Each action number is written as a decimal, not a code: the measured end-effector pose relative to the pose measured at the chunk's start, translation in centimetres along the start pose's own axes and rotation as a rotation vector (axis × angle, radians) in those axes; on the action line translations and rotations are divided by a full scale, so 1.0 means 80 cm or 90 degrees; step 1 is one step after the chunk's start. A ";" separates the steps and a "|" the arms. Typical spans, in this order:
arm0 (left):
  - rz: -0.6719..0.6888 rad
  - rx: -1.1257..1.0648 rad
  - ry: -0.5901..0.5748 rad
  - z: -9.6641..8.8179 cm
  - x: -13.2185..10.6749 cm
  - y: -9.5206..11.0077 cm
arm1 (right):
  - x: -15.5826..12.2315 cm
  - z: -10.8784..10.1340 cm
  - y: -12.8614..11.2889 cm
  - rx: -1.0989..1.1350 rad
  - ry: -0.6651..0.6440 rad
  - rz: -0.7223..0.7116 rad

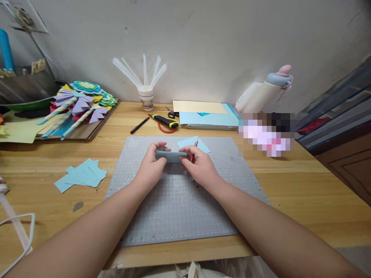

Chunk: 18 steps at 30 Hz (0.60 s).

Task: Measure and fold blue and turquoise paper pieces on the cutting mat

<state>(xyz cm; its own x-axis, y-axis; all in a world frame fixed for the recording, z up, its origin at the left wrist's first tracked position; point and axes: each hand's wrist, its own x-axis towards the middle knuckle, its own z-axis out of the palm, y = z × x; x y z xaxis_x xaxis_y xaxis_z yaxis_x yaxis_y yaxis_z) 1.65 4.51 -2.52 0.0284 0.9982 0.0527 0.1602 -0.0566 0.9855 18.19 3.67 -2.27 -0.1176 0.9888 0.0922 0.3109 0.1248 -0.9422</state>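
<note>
Between my two hands is a narrow light blue strip of folded paper (173, 156), held level just above a grey cutting mat (145, 216). My left hand (153, 162) pinches its left end, thumb in front and fingers behind. The right end is gripped by my right hand (201, 164), which also has a dark red pencil (194, 150) tucked between its fingers, point up. Behind the right hand a light blue paper sheet (204, 146) lies on the mat. Off to the left, several light blue paper pieces (82, 175) overlap on the wooden table.
Behind the mat lie a black pen (139, 125), a yellow-black utility knife (165, 121), scissors (171, 112) and stacked coloured paper (211, 119). A paper cup (146, 99) holds white sticks. Paper flowers (84, 96) sit back left; a bottle (272, 88) leans back right.
</note>
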 end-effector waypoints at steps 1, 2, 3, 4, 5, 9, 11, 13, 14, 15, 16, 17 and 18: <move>0.000 -0.006 -0.007 0.000 0.001 -0.001 | 0.000 0.001 -0.001 0.003 -0.003 -0.001; 0.002 -0.010 -0.011 0.001 0.001 -0.002 | 0.000 0.001 -0.001 0.006 -0.007 -0.001; 0.002 -0.011 -0.012 0.001 0.001 -0.002 | 0.000 0.001 -0.002 0.008 -0.011 -0.002; 0.001 -0.009 -0.010 0.001 0.001 -0.003 | -0.001 0.001 -0.002 0.007 -0.013 -0.002; -0.003 -0.004 -0.008 0.001 0.001 -0.003 | -0.001 0.001 -0.003 0.003 -0.015 -0.001; -0.014 0.021 -0.023 0.002 0.000 -0.007 | -0.002 0.002 -0.001 -0.019 -0.028 0.004; -0.006 0.031 -0.036 0.004 -0.001 -0.008 | -0.003 0.003 -0.001 -0.026 -0.036 0.003; 0.002 0.041 -0.038 0.004 -0.002 -0.009 | -0.003 0.003 -0.001 -0.035 -0.037 -0.001; 0.003 0.049 -0.036 0.004 -0.001 -0.010 | -0.003 0.003 -0.002 -0.040 -0.034 -0.004; 0.003 0.057 -0.031 0.004 -0.001 -0.010 | -0.003 0.002 -0.002 -0.045 -0.030 -0.006; 0.003 0.067 -0.025 0.003 0.000 -0.011 | -0.002 0.001 -0.002 -0.051 -0.026 -0.008; 0.002 0.077 -0.019 0.002 0.000 -0.012 | -0.002 0.000 -0.002 -0.057 -0.022 -0.008; 0.002 0.089 -0.014 0.002 0.001 -0.012 | -0.001 -0.001 -0.002 -0.062 -0.018 -0.008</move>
<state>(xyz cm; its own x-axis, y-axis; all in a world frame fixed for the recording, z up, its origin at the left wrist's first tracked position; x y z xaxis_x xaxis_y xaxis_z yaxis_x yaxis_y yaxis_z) 1.62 4.64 -3.50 0.0507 0.9974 0.0505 0.2955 -0.0633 0.9533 18.21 3.59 -2.09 -0.1488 0.9844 0.0939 0.3990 0.1466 -0.9051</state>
